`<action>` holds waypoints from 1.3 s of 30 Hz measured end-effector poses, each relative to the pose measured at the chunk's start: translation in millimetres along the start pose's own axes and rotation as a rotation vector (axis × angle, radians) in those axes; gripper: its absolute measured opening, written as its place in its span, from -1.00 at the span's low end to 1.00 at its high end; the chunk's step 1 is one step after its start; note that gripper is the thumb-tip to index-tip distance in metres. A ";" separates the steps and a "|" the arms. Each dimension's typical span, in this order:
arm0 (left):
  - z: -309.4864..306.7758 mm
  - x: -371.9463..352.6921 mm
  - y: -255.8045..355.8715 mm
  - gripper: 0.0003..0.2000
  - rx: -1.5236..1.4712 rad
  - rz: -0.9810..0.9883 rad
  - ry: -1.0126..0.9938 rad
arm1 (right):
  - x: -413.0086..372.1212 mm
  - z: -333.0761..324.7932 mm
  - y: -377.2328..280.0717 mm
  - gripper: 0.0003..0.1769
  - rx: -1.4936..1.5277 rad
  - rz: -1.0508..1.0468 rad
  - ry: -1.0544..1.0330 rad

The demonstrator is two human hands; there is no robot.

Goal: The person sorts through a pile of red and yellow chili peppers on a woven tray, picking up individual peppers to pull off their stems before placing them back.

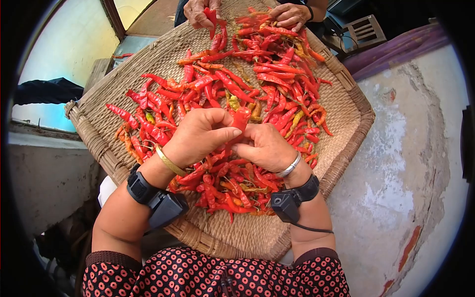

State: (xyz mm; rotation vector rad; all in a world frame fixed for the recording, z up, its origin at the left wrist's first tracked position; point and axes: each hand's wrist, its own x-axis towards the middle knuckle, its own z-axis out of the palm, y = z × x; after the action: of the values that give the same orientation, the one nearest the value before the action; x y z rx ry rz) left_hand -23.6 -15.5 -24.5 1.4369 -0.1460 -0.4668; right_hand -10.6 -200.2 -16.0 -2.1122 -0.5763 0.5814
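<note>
The left hand [199,134] and right hand [271,148] pinch a red chili [241,118], seemingly light, slick and easily torn, best held gently mid-body.

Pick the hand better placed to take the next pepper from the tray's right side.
Probably the right hand: it is nearer those peppers, and the left hand pinches the raised red pepper.

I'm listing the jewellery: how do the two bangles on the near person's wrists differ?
The left bangle is gold-coloured; the right bangle is silver-coloured. In the picture, the left bangle slants down rightward, the right bangle up rightward. Both sit near black straps.
</note>
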 end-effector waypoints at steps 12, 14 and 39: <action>-2.4 -0.5 2.6 -0.79 0.449 0.110 0.077 | -12.0 -45.5 -13.4 -0.77 -0.346 0.170 -0.288; -3.5 0.2 2.5 -0.81 0.689 0.187 0.067 | -16.4 -51.2 -3.2 -0.81 -0.152 0.130 -0.140; -0.3 1.7 -13.3 -0.67 1.349 0.184 -0.109 | -10.2 -38.4 -4.2 -0.78 -0.606 0.180 -0.207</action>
State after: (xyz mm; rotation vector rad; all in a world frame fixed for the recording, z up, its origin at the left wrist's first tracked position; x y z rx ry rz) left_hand -24.9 -16.7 -37.8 2.6723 -0.7816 -0.2667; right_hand 3.1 -227.3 10.0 -2.7130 -0.7531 0.8086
